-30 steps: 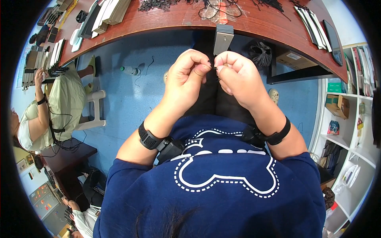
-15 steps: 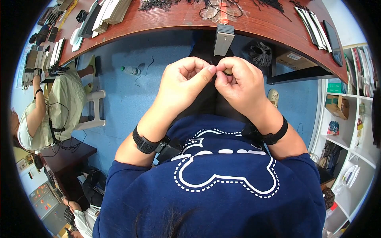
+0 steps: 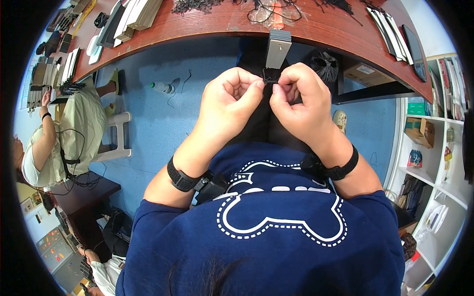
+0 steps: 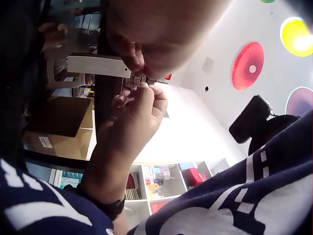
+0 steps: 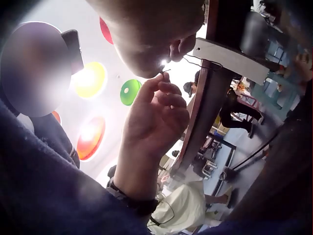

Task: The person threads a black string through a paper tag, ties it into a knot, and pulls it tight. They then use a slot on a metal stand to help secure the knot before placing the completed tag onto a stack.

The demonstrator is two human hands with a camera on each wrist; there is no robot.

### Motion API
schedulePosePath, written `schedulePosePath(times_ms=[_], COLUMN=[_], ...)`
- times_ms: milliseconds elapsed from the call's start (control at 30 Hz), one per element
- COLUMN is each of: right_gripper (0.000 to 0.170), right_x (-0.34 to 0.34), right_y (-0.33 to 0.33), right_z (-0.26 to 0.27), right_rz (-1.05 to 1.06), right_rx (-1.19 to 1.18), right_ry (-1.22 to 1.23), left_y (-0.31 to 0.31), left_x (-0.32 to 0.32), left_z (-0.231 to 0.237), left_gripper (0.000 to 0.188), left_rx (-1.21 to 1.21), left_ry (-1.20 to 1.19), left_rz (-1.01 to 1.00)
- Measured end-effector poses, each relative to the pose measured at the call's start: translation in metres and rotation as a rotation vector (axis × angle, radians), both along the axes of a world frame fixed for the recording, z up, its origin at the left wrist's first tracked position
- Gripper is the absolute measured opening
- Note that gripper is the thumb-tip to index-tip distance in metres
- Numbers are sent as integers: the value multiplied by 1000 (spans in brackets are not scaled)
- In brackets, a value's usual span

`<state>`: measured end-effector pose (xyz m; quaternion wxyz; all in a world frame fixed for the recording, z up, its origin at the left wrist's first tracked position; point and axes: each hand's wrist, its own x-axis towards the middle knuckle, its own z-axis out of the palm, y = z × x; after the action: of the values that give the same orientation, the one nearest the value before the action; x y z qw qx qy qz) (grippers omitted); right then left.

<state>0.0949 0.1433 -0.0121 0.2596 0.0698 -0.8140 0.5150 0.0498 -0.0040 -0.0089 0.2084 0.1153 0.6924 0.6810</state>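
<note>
While both forearms are reaching forward over the lap, the left hand (image 3: 228, 103) and the right hand (image 3: 305, 101) are working at a thin black cord (image 3: 270, 80) just below the near edge of the surface (image 3: 207, 24). The left grip is clamping the cord between thumb and forefinger; the right grip is pinching it close by, the two sets of fingertips sitting near each other but apart. The cord is spanning the small gap and rising into a little loop or crossing; whether it is knotted, the view is not showing clearly.

Just beyond the fingers, a grey stack of flat pieces (image 3: 278, 49) is jutting out over the near edge. Whether the held cord is joining it, one cannot tell. Farther in, a looped cord (image 3: 274, 17) is lying on the surface, with a dark tangle (image 3: 197, 5) to its left and pale strips (image 3: 140, 15) farther left.

The step in hand is seemingly one of shaping or fastening the cord by fingertip. The next move is probably calling for a firm pinch on both sides, the crossing staying in sight, and a light, even pull, since so thin a cord could be slipping free.
</note>
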Motion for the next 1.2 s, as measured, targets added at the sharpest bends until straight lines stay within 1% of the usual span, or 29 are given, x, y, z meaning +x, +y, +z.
schedulePosePath(times_ms=[33,67,133,200,233,300,333,400,433,500,567,633,667,700,733,800,833,867,900,933,967,1033,1067,1100,1133,1167,1200], right_gripper=[15,15,16,16,16,16,17,17,17,17,17,16,16,15,14,13,12,12,13,13,13,13,13,14,15,15,15], right_x=[-1,-2,-4,-4,-4,-6,-7,-8,-8,-7,-8,-8,-8,-6,-6,-7,-8,-9,-10,-10,-10,-9,-9,-9,-9,-10,-11], right_y=[1,2,1,0,-1,0,1,1,1,2,2,2,1,1,1,2,3,3,3,3,3,1,1,0,0,0,0], right_z=[0,-1,-3,-3,-3,-4,-4,-5,-5,-4,-4,-6,-6,-6,-6,-10,-13,-17,-23,-25,-25,-18,-15,-13,-12,-12,-12], right_rz=[32,32,37,17,-3,-3,-4,-13,-22,-25,-26,-4,-4,28,60,86,111,111,146,180,180,90,90,65,39,39,36], right_rx=[63,63,137,143,148,192,238,265,293,310,327,277,277,173,68,30,-9,-9,-135,-262,-262,-150,-149,-56,37,37,105], right_ry=[51,50,81,66,52,80,108,115,121,110,99,69,69,-9,-87,-68,-49,-49,-82,-115,-115,-129,-129,-64,1,1,56], left_y=[0,1,2,2,2,2,2,2,2,2,2,1,0,0,-1,-1,-1,0,0,1,1,1,1,1,1,1,1], left_x=[0,0,1,2,3,3,3,3,3,3,2,2,1,0,-1,-2,-2,-2,-3,-3,-3,-3,-4,-4,-4,-4,-4], left_z=[0,1,0,0,0,-1,0,3,4,5,3,2,1,1,-2,-7,-6,-4,-2,-1,0,-2,-6,-8,-8,-7,-6], left_gripper=[6,6,6,7,7,7,7,7,7,8,8,9,8,9,9,10,10,10,9,9,9,10,10,10,10,9,9], left_rx=[0,-21,-42,-94,-94,-188,-189,-297,-296,-347,-342,-337,-272,-207,-207,-116,-117,-63,-8,-8,18,44,23,2,2,-34,-70], left_ry=[0,25,51,138,138,274,274,418,418,496,494,491,340,189,189,34,34,-49,-131,-131,-175,-219,-164,-109,-110,-48,14], left_rz=[0,15,29,33,34,82,82,82,81,70,59,47,22,-3,-3,5,4,-6,-16,-16,-15,-15,5,25,24,42,60])
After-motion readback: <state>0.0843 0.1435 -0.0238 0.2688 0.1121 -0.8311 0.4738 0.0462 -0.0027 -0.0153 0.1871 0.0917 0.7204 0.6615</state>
